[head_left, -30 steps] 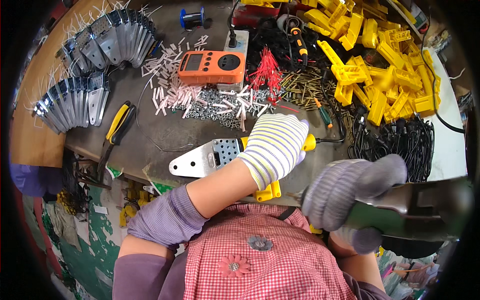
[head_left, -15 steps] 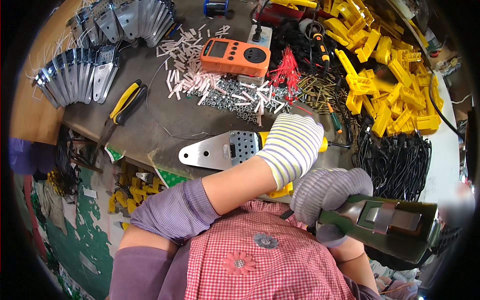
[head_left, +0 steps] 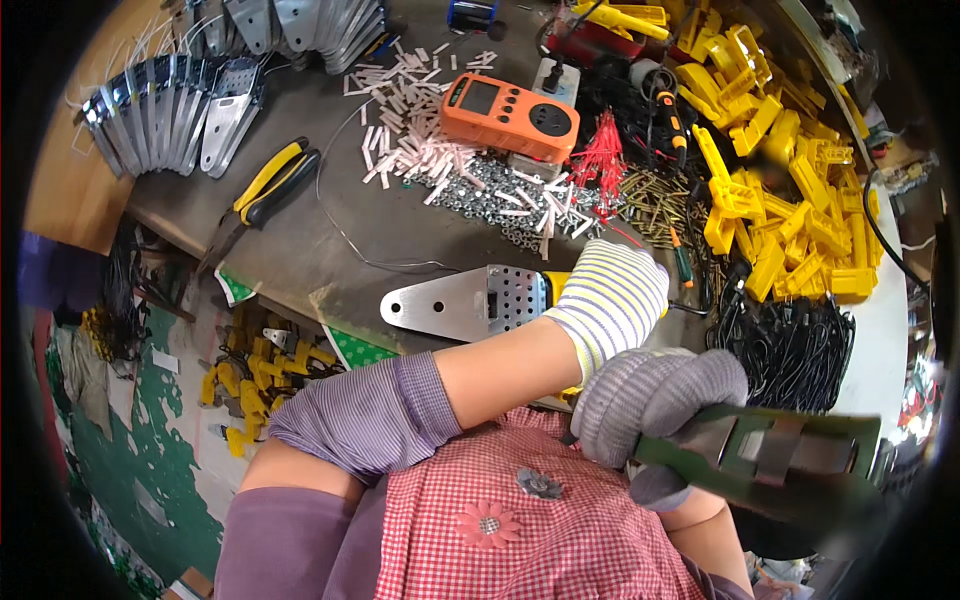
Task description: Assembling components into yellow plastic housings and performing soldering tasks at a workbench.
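Note:
My left hand (head_left: 617,300), in a white, yellow and grey striped glove, is closed around the yellow handle (head_left: 556,288) of a flat metal tool. Its tapered, perforated metal plate (head_left: 462,305) points left over the bench, near the front edge. Much of the handle is hidden under the fingers. Lower right, my right hand (head_left: 660,410), in a grey glove, is wrapped round a dark green power tool (head_left: 770,450) with a metal clip on its side. The power tool's far end is blurred, and I cannot tell its exact kind.
An orange meter (head_left: 510,117) stands behind white sleeves (head_left: 425,150) and loose nuts (head_left: 490,205). Brass screws (head_left: 655,205) and red-wired parts (head_left: 600,155) lie beside them. Yellow shells (head_left: 790,200) and black cords (head_left: 790,350) are heaped right; pliers (head_left: 268,190) and metal plates (head_left: 170,115) lie left.
The whole view has shifted, so the bench things appear farther right. Both hands keep their holds, and the power tool sits slightly lower in the picture.

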A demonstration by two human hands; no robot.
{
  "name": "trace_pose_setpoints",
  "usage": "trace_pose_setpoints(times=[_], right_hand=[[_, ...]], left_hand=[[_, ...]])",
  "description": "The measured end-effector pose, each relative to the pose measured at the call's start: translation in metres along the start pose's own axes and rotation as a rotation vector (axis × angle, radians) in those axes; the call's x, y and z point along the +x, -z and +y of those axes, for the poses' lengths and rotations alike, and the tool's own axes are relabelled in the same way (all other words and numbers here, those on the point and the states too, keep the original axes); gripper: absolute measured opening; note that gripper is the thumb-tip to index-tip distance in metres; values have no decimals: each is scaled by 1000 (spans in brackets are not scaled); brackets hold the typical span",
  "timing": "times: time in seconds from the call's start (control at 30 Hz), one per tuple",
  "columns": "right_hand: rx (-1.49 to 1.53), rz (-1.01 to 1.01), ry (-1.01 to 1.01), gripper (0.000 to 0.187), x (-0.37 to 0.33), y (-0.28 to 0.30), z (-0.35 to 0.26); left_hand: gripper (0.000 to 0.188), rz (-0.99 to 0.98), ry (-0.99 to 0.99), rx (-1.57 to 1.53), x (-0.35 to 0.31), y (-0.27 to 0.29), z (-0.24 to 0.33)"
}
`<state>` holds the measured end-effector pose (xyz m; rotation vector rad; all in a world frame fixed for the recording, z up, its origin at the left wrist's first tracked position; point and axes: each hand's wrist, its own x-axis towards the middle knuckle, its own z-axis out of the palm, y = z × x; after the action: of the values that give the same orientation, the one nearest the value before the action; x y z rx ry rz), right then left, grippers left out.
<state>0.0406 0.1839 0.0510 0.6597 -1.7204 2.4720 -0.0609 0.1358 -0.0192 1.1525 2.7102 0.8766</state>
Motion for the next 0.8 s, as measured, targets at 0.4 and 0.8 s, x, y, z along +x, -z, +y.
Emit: trace_pose_setpoints(times=[0.4, 0.8], right_hand=[[-85, -63, -81, 40, -12, 3, 3], [-202, 8, 232, 63, 34, 46, -16]], left_hand=[[21, 11, 17, 25, -1, -2, 6], [80, -60, -66, -177, -108, 56, -51]])
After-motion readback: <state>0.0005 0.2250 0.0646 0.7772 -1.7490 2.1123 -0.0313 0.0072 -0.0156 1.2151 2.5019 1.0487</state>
